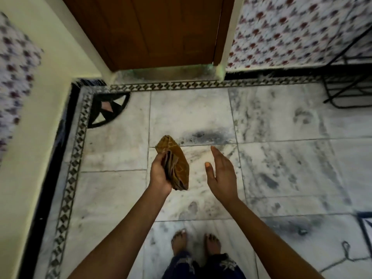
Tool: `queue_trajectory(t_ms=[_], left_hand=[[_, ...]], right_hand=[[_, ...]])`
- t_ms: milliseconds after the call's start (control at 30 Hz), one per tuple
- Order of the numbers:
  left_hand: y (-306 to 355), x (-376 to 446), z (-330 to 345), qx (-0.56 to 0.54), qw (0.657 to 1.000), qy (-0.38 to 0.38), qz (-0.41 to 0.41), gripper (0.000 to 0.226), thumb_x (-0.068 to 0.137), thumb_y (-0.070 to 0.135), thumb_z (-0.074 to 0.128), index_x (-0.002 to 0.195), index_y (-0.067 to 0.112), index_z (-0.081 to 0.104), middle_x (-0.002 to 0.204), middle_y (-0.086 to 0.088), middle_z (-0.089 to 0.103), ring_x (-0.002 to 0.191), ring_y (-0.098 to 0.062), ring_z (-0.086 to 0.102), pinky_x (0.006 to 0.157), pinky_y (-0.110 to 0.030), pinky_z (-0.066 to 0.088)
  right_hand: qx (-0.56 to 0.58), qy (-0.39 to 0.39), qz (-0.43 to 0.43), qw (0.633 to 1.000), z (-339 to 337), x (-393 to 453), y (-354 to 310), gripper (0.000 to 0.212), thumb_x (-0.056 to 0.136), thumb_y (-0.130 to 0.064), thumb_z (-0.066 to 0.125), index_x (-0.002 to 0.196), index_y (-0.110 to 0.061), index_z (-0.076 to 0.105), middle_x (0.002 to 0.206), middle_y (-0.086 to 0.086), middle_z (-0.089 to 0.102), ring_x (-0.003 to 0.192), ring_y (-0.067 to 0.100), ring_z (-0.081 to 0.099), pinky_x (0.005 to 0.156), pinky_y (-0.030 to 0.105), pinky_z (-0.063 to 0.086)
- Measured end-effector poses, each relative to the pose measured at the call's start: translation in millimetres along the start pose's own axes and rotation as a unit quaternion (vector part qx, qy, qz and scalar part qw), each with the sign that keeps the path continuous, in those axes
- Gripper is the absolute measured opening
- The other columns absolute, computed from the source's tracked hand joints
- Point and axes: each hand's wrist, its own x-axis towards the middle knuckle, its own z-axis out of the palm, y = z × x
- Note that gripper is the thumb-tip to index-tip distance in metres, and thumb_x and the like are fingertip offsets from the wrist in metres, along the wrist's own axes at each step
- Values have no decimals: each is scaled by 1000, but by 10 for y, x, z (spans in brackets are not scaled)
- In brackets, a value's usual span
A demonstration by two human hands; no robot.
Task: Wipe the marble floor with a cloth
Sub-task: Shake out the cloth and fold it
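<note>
Left hand grasping the folded brown patterned cloth, held in the air, long axis pointing away from the body. Right hand released, fingers straight, just beside the cloth. Grey-veined white marble floor well below both; dark smudge ahead of the cloth.

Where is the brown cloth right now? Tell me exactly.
In the head view the folded brown cloth sits near centre frame, gripped in the left hand, held above the marble floor, beside the open right hand.
</note>
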Motion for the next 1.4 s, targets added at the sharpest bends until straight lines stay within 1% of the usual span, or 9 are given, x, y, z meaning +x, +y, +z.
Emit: queue_trajectory(t_ms=[100, 367, 600, 833, 933, 1100, 1233, 1333, 1400], left_hand=[[267, -759, 171, -1, 1000, -3, 26, 28, 96, 32, 44, 96, 13, 65, 75, -5, 72, 82, -24, 63, 68, -35, 50], [647, -2253, 528, 18, 994, -28, 101, 28, 95, 32, 45, 91, 13, 66, 74, -5, 71, 79, -23, 63, 70, -34, 51], [724, -2860, 805, 19, 984, -40, 170, 23, 94, 26, 48, 85, 14, 65, 80, -7, 68, 77, -23, 63, 71, -31, 50], [973, -3276, 965, 40, 967, -25, 251, 19, 91, 23, 55, 101, 10, 65, 88, -9, 69, 78, -22, 66, 62, -29, 51], [1135, -3447, 1012, 63, 954, -2, 294, 7, 89, 16, 57, 87, 15, 64, 83, -6, 66, 76, -21, 63, 60, -28, 49], [1355, -3611, 970, 94, 938, 19, 332, 8, 87, 19, 60, 81, 18, 65, 88, -8, 66, 88, -28, 61, 83, -40, 51], [1545, -3715, 832, 92, 939, 11, 330, 11, 92, 20, 55, 92, 14, 64, 91, -11, 65, 86, -27, 60, 81, -40, 49], [1681, -3728, 645, 92, 946, 15, 312, 17, 95, 19, 47, 102, 11, 62, 103, -14, 63, 95, -30, 59, 87, -43, 48], [1767, -3728, 467, 96, 949, 20, 301, 26, 96, 19, 41, 112, 9, 60, 106, -15, 64, 97, -32, 60, 80, -43, 49]], right_hand=[[-5, 8, -22, 1000, -588, -167, -520, 56, 93, -37, 29, 140, -7, 39, 140, 11, 48, 128, 24, 43, 107, 36, 31], [-20, 8, -110, 994, -1750, -432, -1349, 57, 94, -37, 29, 141, -8, 38, 142, 10, 45, 129, 24, 43, 106, 38, 34], [12, 4, -190, 982, -2148, -578, -1616, 52, 96, -33, 34, 144, -13, 32, 147, 5, 39, 134, 17, 36, 111, 34, 28], [27, -3, -234, 972, -2374, -532, -2038, 55, 94, -41, 30, 145, -21, 29, 149, -2, 35, 137, 13, 31, 109, 27, 23], [83, -39, -236, 967, -2446, -502, -2316, 57, 93, -48, 33, 145, -27, 29, 148, -6, 36, 135, 10, 32, 108, 28, 27], [171, -116, -195, 959, -2428, -473, -2833, 61, 86, -48, 59, 140, -27, 39, 133, -5, 53, 121, 11, 49, 97, 30, 43], [193, -95, -152, 965, -2324, -480, -3216, 48, 84, -24, 67, 128, -23, 50, 106, -5, 61, 93, 10, 60, 83, 29, 53], [225, -90, -124, 962, -2244, -504, -3379, 29, 84, -6, 60, 113, -12, 65, 97, 2, 66, 89, 15, 62, 78, 27, 52], [253, -95, -104, 957, -2217, -555, -3477, 21, 84, -4, 59, 102, -11, 69, 93, 3, 68, 88, 15, 63, 76, 29, 54]])
